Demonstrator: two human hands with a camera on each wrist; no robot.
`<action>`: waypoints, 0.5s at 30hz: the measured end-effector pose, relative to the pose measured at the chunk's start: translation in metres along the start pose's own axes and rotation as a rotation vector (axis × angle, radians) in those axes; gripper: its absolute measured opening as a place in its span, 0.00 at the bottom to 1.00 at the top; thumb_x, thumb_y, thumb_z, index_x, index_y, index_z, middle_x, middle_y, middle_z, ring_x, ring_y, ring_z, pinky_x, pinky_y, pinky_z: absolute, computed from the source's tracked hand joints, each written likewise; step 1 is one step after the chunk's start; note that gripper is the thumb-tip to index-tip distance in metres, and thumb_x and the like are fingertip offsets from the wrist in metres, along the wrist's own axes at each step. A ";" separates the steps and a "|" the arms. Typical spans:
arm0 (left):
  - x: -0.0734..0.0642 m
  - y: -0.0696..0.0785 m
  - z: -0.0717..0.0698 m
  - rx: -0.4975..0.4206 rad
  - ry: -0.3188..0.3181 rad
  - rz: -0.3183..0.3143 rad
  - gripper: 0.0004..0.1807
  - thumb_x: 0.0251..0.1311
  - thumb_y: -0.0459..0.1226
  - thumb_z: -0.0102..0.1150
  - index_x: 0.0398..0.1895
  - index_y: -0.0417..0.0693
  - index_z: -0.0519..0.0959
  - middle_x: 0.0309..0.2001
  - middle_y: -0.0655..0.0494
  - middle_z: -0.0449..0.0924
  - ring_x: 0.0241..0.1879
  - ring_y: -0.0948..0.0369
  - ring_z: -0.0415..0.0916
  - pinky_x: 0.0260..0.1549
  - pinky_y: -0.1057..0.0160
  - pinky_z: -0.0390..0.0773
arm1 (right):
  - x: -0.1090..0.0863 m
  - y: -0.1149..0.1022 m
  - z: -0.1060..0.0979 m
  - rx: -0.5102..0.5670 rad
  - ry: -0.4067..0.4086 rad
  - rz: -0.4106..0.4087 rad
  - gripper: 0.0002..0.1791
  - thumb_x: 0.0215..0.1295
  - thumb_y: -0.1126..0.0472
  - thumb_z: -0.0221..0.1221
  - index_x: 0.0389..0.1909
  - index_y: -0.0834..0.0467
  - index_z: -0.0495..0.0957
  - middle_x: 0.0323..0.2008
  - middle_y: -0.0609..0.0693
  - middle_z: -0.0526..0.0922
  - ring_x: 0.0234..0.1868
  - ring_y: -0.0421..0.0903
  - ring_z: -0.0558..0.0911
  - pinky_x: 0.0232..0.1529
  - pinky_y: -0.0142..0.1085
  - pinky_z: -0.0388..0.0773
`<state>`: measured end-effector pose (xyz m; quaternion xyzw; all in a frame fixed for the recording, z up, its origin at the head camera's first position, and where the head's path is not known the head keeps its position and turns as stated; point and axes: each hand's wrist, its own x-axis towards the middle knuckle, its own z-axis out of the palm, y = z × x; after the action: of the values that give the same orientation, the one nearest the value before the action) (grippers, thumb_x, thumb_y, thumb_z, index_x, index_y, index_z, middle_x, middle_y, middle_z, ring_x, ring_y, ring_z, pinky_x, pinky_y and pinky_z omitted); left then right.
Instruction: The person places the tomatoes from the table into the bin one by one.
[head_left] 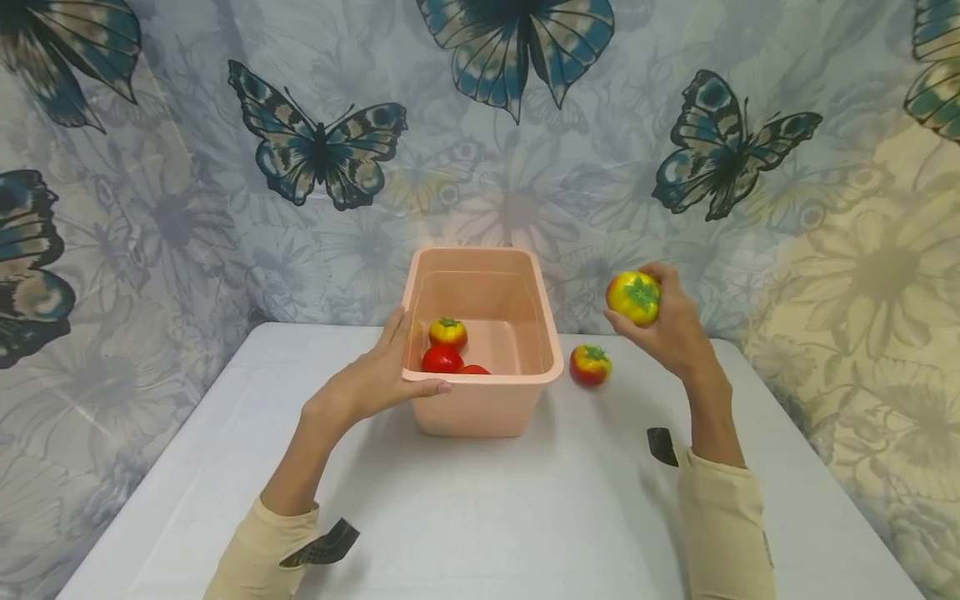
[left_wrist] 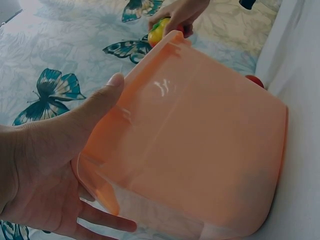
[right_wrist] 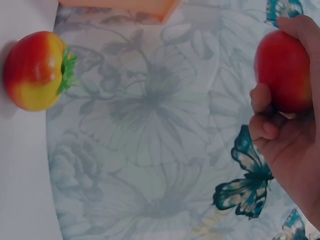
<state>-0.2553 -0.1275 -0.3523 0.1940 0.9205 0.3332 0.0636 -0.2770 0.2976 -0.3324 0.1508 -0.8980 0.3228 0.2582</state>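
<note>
A peach-coloured plastic bin stands on the table, holding a red-and-yellow tomato and red ones partly hidden by its front rim. My left hand rests at the bin's near left corner, thumb straight along the front and fingers stretched along the left side. To the right of the bin, above the table, my right hand grips a yellow-and-red tomato with a green leafy top. The right wrist view shows this tomato's red side. Another red-and-yellow tomato sits on the table between the bin and my right hand.
The white table ends at a cloth backdrop printed with butterflies and flowers, close behind the bin. Similar cloth hangs along both sides. Dark straps stick out near both sleeves.
</note>
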 end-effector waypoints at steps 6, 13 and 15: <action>0.000 0.002 -0.001 0.007 -0.004 0.000 0.74 0.49 0.74 0.66 0.86 0.61 0.28 0.87 0.55 0.22 0.86 0.44 0.42 0.69 0.30 0.70 | 0.001 -0.004 0.001 0.018 -0.056 0.038 0.40 0.71 0.57 0.66 0.73 0.61 0.51 0.54 0.68 0.73 0.44 0.59 0.77 0.38 0.14 0.69; 0.000 0.004 -0.001 0.010 0.001 -0.002 0.74 0.49 0.74 0.66 0.86 0.63 0.28 0.87 0.56 0.22 0.85 0.44 0.43 0.69 0.31 0.70 | 0.003 -0.017 0.012 0.063 -0.072 0.010 0.42 0.69 0.59 0.67 0.70 0.62 0.48 0.59 0.67 0.69 0.50 0.60 0.77 0.45 0.13 0.68; 0.000 0.003 -0.001 0.013 0.002 -0.005 0.74 0.49 0.74 0.66 0.86 0.63 0.28 0.87 0.56 0.22 0.85 0.43 0.44 0.68 0.31 0.71 | 0.005 -0.021 0.020 0.041 -0.066 -0.066 0.42 0.66 0.61 0.70 0.72 0.61 0.53 0.61 0.66 0.68 0.54 0.59 0.76 0.51 0.16 0.69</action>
<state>-0.2542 -0.1257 -0.3494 0.1918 0.9232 0.3272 0.0623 -0.2789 0.2683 -0.3318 0.1960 -0.8938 0.3272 0.2360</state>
